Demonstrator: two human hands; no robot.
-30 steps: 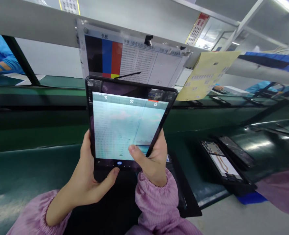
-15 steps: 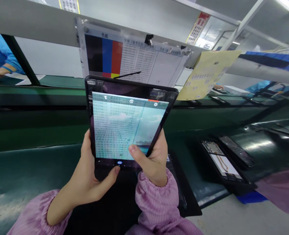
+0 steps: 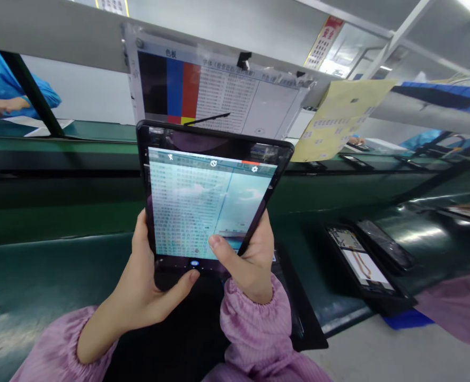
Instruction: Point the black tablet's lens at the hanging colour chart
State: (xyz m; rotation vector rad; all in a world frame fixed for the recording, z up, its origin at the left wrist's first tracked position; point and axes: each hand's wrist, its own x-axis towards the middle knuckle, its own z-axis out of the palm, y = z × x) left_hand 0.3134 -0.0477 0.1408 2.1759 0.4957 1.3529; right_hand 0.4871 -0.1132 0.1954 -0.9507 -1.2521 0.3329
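Observation:
A black tablet [image 3: 203, 201] stands upright in front of me, its lit screen showing a camera picture of the chart behind it. My left hand [image 3: 143, 286] is closed round the tablet's lower left edge, with the thumb lying near the round button at the bottom of the screen. My right hand [image 3: 245, 262] grips the lower right edge, its thumb resting on the screen. Behind the tablet hangs a test chart [image 3: 215, 93] with black, blue and red bars and dense small text.
A dark green conveyor belt [image 3: 40, 276] runs across in front of me. Opened tablets in black trays [image 3: 362, 262] lie on the belt at right. A yellowish sheet [image 3: 338, 119] hangs from the rail. A person's blue sleeve [image 3: 4, 90] shows at far left.
The picture on the tablet's screen has sharpened from a blur to readable text. My left thumb has slid a little right toward the round button. The blue-sleeved arm at far left has shifted.

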